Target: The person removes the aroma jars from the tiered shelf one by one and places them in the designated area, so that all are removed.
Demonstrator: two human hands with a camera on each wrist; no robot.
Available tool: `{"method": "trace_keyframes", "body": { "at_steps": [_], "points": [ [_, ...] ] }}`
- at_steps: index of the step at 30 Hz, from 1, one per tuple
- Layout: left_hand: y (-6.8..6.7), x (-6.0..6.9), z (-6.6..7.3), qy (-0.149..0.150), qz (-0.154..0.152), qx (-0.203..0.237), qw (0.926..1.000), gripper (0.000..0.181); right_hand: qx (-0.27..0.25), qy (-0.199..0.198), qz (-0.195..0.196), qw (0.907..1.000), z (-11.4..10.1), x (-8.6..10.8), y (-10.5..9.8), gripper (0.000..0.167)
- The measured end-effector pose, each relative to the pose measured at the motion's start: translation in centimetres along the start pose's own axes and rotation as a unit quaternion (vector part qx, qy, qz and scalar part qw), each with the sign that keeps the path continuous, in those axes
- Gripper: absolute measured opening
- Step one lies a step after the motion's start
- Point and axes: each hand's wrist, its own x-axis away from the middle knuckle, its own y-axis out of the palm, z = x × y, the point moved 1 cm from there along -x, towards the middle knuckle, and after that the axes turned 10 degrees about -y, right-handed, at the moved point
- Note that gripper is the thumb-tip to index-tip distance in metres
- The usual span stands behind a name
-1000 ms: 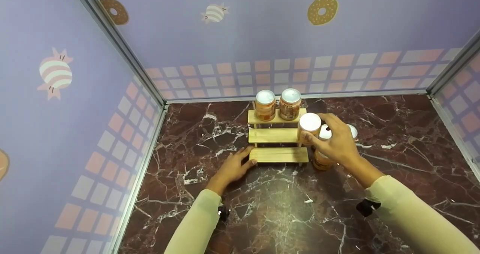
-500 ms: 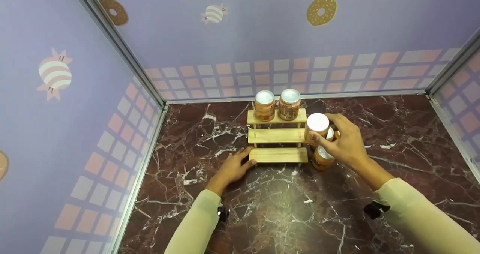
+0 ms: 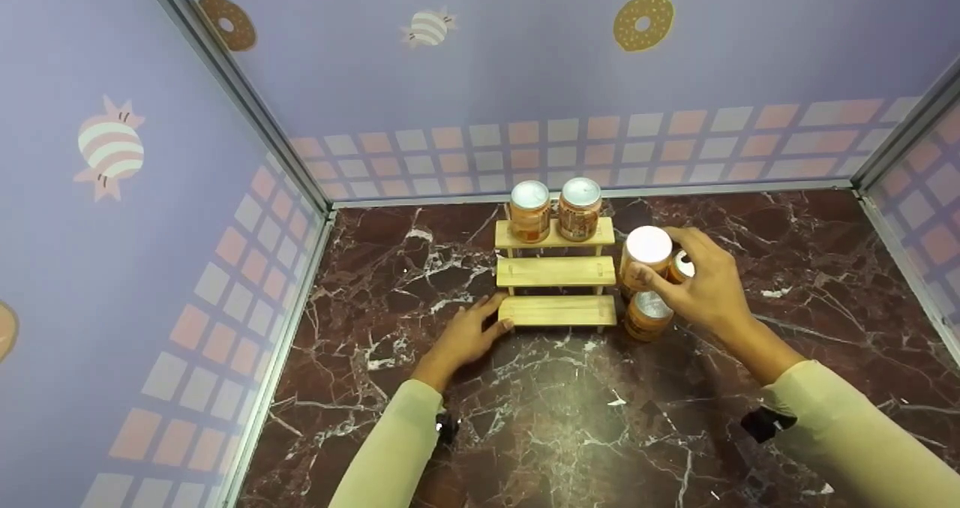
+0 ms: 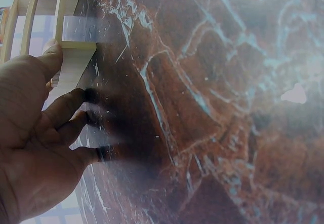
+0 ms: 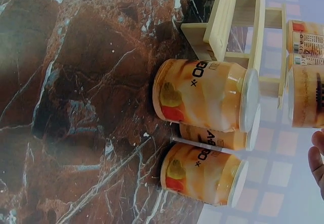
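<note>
Walls (image 3: 525, 65): smooth printed panels, lilac with pink and pale squares along the bottom, probably closing in the work area.

Surface (image 3: 570, 418): dark red-brown, white-veined, marble-looking, glossy where light pools near the front.

Sleeves (image 3: 847, 418): pale yellow-green, soft-looking cloth, covering both forearms.

Rack (image 3: 555, 272): three flat planks of pale, straight-grained wood, climbing toward the back; stepped, presumably, to keep rear items in sight over nearer ones.

Right hand (image 3: 709, 279): holding the held can (image 3: 646, 257) from the right, thumb on the near side, fingers round the far side, high on the body; probably so as to leave the base free.

Left hand (image 3: 463, 335): thumb at the front corner of the lowest plank, forefinger behind its left end, other fingers spread down to the surface; likely bracing a light rack against sliding.

Held can, place: raised upright just off the rack's right end, above the standing cans (image 5: 207, 96), base apart from them in the right wrist view.

Standing cans: three, upright, bunched just right of the rack, probably for a short reach; touching or slightly apart, cannot tell.

Shelf cans (image 3: 530, 224): two, upright side by side on the top plank, narrow gap between; rounded bodies, orange print.

Lids (image 3: 581, 191): round, flat, silvery, metal-looking.
</note>
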Motion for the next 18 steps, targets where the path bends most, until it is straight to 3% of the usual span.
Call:
{"method": "trace_keyframes", "body": {
  "at_steps": [18],
  "points": [
    [-0.2,0.3,0.2,-0.003,-0.005,0.019,0.9998,0.080,0.016,0.002,0.009,0.9998,1.0,1.4,-1.6,0.058]
  ]
}}
